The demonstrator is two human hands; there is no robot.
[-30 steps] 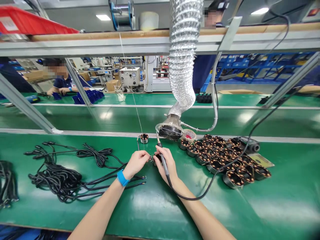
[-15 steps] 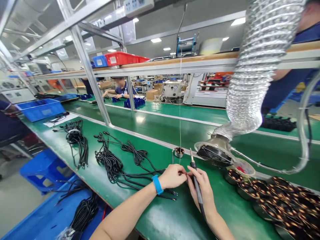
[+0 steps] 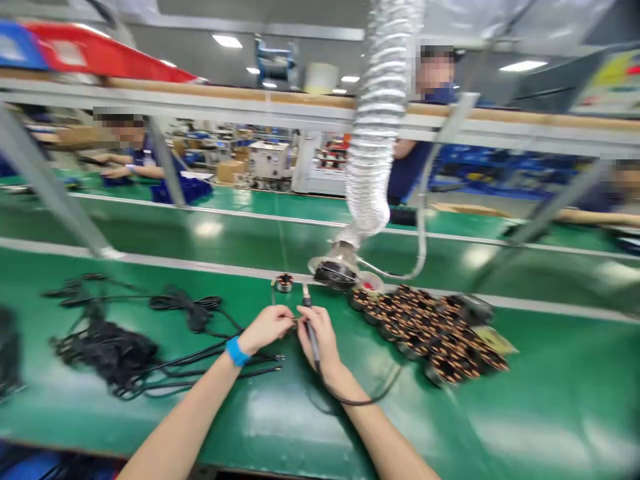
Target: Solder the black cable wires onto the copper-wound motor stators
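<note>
My right hand (image 3: pixel 321 339) is closed around a soldering iron (image 3: pixel 312 333), its tip pointing up and away from me. Close beside it, my left hand (image 3: pixel 270 327), with a blue wristband (image 3: pixel 237 351), is pinched shut. A black cable (image 3: pixel 220 345) runs up under that hand and seems to end in its fingertips; the small tip is hard to make out. The fingertips of both hands nearly meet. Just beyond them sits a single copper-wound motor stator (image 3: pixel 285 283). A thin strand hangs down toward it from a spool (image 3: pixel 275 61) on the shelf.
Bundled black cables (image 3: pixel 107 350) lie to the left. Many stators (image 3: pixel 425 323) are grouped on the right of the green bench (image 3: pixel 240 427). A fume extractor hood (image 3: pixel 336 270) on a silver duct hangs beyond my hands. Co-workers sit and stand across the bench.
My view has swung to the right, bringing the whole group of stators into sight. My hands stay together, still holding the iron and the cable.
</note>
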